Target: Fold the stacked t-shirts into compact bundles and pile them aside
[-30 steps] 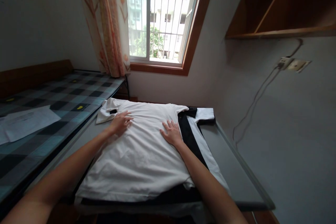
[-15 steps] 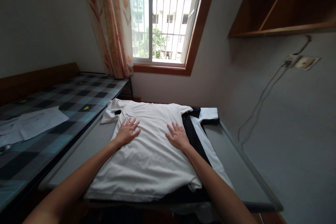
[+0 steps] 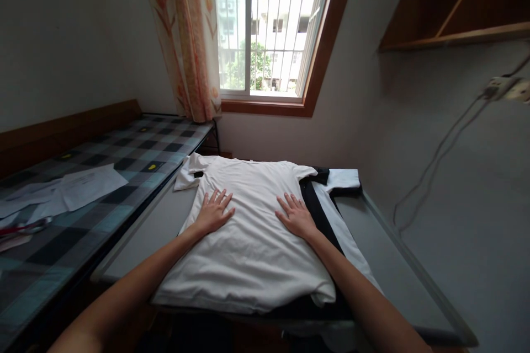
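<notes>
I face a daylit window (image 3: 275, 38) beside a curtain (image 3: 190, 49); a bed (image 3: 132, 154) stands at my left, a shelf (image 3: 455, 36) hangs on the right wall (image 3: 464, 198).

Shirt (image 3: 252, 237) on table (image 3: 393, 253), far edge to near; other clothing (image 3: 322, 215) beneath, out to right. Bed (image 3: 165, 146) along left edge, papers (image 3: 89, 185) on it.

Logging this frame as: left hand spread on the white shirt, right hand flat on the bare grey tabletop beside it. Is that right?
Not quite: the right hand is not on the grey tabletop. The head view shows it lying flat on the white shirt too. The left hand is spread on the shirt, as you say.
</notes>
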Demonstrator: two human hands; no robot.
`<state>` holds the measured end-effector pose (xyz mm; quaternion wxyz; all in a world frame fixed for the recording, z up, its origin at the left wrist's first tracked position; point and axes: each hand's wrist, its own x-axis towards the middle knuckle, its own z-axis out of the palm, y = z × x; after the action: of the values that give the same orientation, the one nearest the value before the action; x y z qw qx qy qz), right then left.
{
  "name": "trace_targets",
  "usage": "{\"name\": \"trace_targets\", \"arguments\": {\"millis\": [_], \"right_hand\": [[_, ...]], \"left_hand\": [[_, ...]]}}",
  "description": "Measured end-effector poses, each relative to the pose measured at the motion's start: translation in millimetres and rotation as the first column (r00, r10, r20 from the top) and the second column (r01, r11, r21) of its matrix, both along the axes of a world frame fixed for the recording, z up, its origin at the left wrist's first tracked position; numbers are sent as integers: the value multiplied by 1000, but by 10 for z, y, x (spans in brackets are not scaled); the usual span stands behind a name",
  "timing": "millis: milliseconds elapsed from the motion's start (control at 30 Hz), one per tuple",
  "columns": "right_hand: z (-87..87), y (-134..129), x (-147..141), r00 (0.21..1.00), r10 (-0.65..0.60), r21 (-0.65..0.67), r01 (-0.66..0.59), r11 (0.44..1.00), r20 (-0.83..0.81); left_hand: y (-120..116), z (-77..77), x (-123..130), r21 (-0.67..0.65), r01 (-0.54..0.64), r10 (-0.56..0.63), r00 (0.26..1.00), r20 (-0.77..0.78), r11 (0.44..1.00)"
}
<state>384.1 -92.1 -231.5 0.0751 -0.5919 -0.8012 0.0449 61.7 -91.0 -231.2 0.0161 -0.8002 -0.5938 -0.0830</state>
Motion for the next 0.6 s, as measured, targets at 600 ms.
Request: {"name": "trace_targets", "arguments": {"millis": [600], "right_hand": [[459, -661, 702, 983, -173, -317, 145, 937, -62]], "left_hand": [[-26, 21, 40, 31, -7, 6, 999, 33, 1000]]}}
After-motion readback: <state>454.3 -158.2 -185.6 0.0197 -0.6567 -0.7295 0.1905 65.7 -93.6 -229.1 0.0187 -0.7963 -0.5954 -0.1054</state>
